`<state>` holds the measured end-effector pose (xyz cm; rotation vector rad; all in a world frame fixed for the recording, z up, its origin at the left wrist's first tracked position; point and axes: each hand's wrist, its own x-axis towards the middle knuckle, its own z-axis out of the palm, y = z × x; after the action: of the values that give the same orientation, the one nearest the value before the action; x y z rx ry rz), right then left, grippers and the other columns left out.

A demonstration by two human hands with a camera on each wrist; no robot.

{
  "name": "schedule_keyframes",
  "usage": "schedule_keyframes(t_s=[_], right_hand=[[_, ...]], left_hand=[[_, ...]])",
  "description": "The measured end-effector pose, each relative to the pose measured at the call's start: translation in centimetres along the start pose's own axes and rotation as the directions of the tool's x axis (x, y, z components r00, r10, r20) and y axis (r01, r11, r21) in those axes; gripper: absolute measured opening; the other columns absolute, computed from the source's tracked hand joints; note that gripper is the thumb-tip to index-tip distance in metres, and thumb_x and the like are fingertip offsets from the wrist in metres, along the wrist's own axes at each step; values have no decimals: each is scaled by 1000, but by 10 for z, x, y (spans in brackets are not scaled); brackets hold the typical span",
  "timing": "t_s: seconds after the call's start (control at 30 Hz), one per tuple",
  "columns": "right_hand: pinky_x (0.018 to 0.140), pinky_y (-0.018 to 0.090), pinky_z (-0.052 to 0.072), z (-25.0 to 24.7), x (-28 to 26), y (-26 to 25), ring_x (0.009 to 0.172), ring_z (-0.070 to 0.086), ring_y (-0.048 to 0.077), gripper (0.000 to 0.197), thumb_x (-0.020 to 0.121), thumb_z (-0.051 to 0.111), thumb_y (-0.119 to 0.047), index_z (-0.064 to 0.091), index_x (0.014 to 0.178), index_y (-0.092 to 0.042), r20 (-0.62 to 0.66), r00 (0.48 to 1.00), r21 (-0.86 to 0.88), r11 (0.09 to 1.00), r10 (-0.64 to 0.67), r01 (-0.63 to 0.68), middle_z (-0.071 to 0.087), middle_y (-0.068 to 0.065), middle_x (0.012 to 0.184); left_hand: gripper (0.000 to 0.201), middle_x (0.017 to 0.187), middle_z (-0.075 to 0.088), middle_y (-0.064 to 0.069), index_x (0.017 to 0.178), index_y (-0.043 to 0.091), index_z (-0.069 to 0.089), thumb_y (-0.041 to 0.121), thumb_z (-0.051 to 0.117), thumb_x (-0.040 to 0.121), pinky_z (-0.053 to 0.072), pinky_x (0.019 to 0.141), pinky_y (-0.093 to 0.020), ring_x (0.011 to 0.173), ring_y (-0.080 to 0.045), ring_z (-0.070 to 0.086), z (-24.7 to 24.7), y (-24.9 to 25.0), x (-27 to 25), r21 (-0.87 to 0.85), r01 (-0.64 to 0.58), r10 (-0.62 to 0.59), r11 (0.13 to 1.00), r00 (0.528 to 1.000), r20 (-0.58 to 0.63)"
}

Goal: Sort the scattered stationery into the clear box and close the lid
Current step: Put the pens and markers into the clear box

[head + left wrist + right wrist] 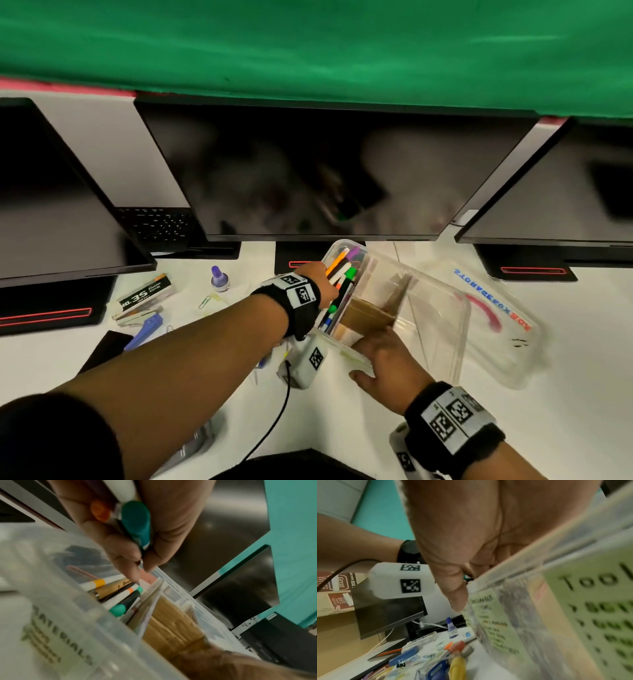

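The clear box stands open on the white desk below the middle monitor. Brown cardboard dividers split it into compartments. My left hand hovers over the left compartment and grips a bundle of markers with teal, orange and white ends. Under it, several pens lie in that compartment. My right hand grips the box's near wall, thumb on the outside beside the green labels. The clear lid with coloured lettering lies flat to the right of the box.
Left of the box lie a blue stapler, a staples box, a purple-capped bottle, a paper clip and a black slab. Three dark monitors line the back. A black cable runs from my left wrist.
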<state>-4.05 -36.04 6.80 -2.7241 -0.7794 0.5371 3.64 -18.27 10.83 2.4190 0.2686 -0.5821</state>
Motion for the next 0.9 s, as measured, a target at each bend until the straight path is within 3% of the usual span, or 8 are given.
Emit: schedule_keyframes(t_s=[0.1, 0.27, 0.47, 0.57, 0.63, 0.7, 0.8, 0.9], right_hand=[[114, 28, 4, 8, 0, 2, 118, 49, 16, 39, 85, 51, -34, 56, 122, -22, -48, 999, -47, 999, -14, 12, 62, -2, 117], [115, 28, 0, 10, -1, 1, 114, 51, 16, 35, 85, 49, -31, 57, 117, -21, -76, 997, -96, 995, -21, 14, 64, -3, 111], [116, 34, 11, 15, 1, 0, 103, 59, 20, 33, 80, 51, -32, 62, 108, -21, -85, 996, -151, 989, -8, -5, 69, -2, 100], [114, 35, 16, 9, 5, -5, 105, 58, 19, 37, 79, 48, -38, 62, 110, -23, -56, 998, -127, 992, 21, -28, 69, -3, 104], [110, 34, 23, 2, 10, -11, 107, 58, 18, 36, 81, 49, -40, 61, 111, -24, -13, 999, -118, 992, 35, -36, 68, -3, 107], [99, 32, 39, -6, 15, -18, 103, 60, 20, 33, 84, 52, -37, 60, 113, -23, -1, 997, -91, 993, 73, -72, 68, 0, 108], [78, 28, 51, -14, 25, -42, 92, 65, 22, 26, 86, 56, -28, 63, 110, -19, -102, 983, 42, 988, 152, -149, 70, 4, 104], [70, 25, 46, -16, 32, -74, 80, 61, 20, 16, 86, 58, -22, 66, 97, -15, -244, 966, 57, 995, 90, -78, 68, 5, 93]], left_hand=[[33, 99, 68, -12, 109, 8, 60, 26, 63, 82, 55, 77, -33, 93, -29, 67, 10, 6, 9, 122, -12, 14, 992, 1000, -22], [48, 124, 59, -13, 127, 9, 47, 30, 60, 85, 47, 88, -33, 112, -31, 58, 30, -1, 14, 132, -60, 66, 989, 997, -49], [46, 133, 52, -7, 132, 20, 48, 20, 59, 87, 44, 102, -32, 119, -24, 53, 24, -20, 7, 121, -191, 196, 974, 980, -29], [34, 124, 60, -5, 120, 18, 59, 8, 55, 88, 45, 94, -22, 110, -18, 59, 10, -37, -6, 19, -254, 255, 967, 965, -57], [30, 114, 66, -4, 113, 15, 64, 3, 54, 87, 45, 88, -20, 102, -15, 62, -5, -52, -16, -25, -262, 260, 965, 963, -65], [29, 108, 68, -7, 109, 12, 65, -1, 54, 85, 46, 81, -18, 90, -12, 61, -18, -69, -23, -61, -253, 247, 966, 965, -89], [27, 105, 69, -9, 106, 9, 66, 0, 51, 86, 45, 69, -9, 84, -13, 59, -34, -108, -33, -54, -207, 197, 977, 969, -151], [26, 110, 68, -6, 107, 11, 67, 5, 50, 88, 46, 83, -21, 98, -23, 63, -44, -155, -43, 45, -120, 124, 992, 986, -109]])
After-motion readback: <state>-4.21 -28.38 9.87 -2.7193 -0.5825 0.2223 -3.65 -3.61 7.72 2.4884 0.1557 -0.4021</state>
